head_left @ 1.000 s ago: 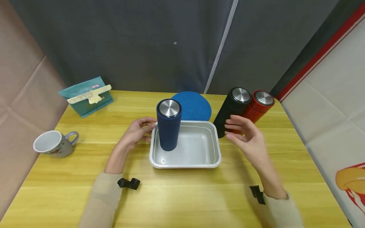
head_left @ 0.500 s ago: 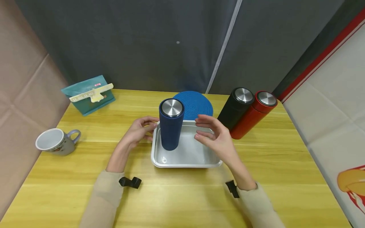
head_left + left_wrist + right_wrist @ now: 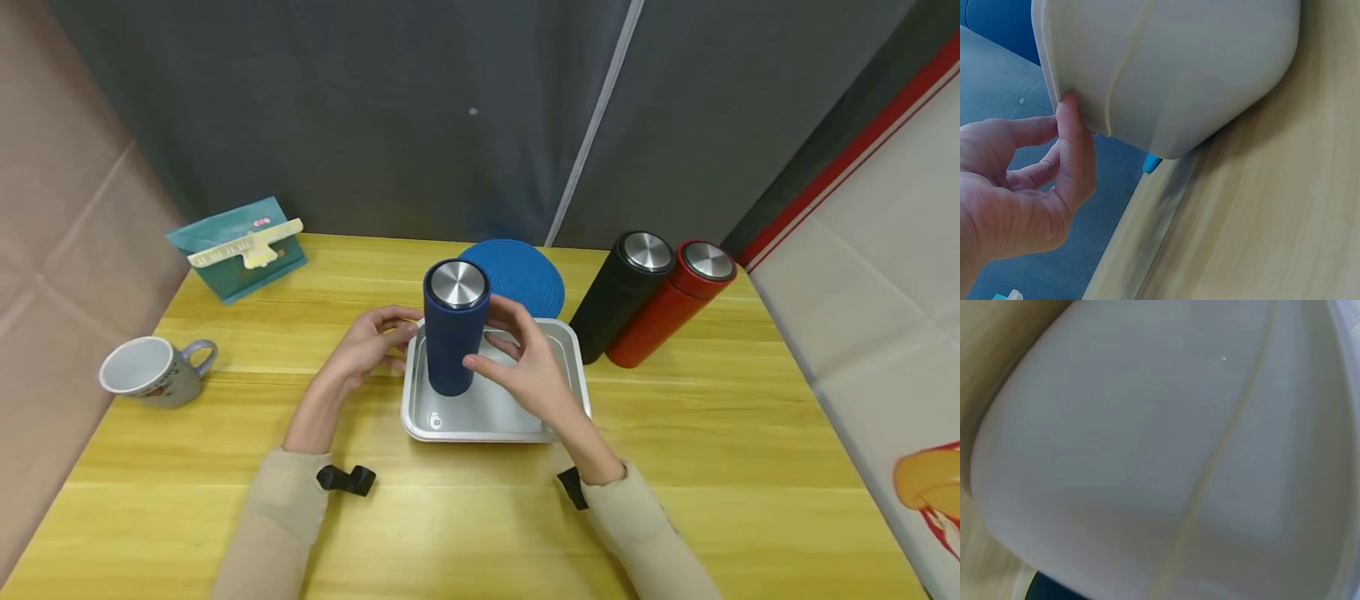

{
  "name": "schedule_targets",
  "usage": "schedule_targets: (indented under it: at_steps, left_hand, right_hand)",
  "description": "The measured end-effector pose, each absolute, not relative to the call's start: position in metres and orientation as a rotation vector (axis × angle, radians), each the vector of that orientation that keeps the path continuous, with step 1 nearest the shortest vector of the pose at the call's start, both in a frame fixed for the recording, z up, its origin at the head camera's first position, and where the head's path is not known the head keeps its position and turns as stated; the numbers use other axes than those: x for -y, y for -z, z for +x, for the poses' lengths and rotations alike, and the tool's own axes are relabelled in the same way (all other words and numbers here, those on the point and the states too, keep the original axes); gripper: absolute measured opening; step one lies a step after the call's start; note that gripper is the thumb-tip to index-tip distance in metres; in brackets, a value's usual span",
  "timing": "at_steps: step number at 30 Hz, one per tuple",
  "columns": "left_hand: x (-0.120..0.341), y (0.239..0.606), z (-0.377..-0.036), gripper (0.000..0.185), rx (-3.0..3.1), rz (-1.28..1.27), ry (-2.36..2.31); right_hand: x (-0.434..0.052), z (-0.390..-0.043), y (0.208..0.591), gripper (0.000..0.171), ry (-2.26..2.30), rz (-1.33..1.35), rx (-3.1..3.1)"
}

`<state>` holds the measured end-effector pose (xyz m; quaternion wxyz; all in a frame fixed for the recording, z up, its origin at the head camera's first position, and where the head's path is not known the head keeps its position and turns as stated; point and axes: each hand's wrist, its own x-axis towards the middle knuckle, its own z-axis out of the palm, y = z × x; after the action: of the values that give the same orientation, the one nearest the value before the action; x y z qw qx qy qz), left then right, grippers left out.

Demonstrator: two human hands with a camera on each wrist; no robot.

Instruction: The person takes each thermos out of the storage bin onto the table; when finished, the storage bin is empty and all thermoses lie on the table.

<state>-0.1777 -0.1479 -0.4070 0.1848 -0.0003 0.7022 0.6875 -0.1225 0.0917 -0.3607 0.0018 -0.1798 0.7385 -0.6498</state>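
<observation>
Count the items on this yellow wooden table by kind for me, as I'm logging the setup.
Steel-lidded flasks: 3, namely the dark blue flask standing in the tray, the black flask and the red flask
White rectangular trays: 1
Grey ceramic mugs: 1
Round blue woven mats: 1
Teal boxes bearing a cream clip: 1
Total: 7

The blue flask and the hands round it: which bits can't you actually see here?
- Head view: the right hand covers part of the blue flask, so whether its fingers grip it or only touch cannot be told.
- Head view: the flask hides part of the blue mat.
- Right wrist view: the pale tray wall fills the frame; no fingers show.
- Left wrist view: only the left hand with its thumb on the tray's outer wall; the flask is out of frame.
</observation>
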Motion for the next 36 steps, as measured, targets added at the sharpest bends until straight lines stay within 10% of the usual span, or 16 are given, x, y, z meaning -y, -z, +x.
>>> schedule_targets:
  at_steps: [36]
  left_hand:
    - [0.148,0.408,-0.178,0.029,-1.97,0.007,-1.938]
  right_hand:
    - [-0.066,-0.11,0.325,0.068,1.932,-0.407,-2.449]
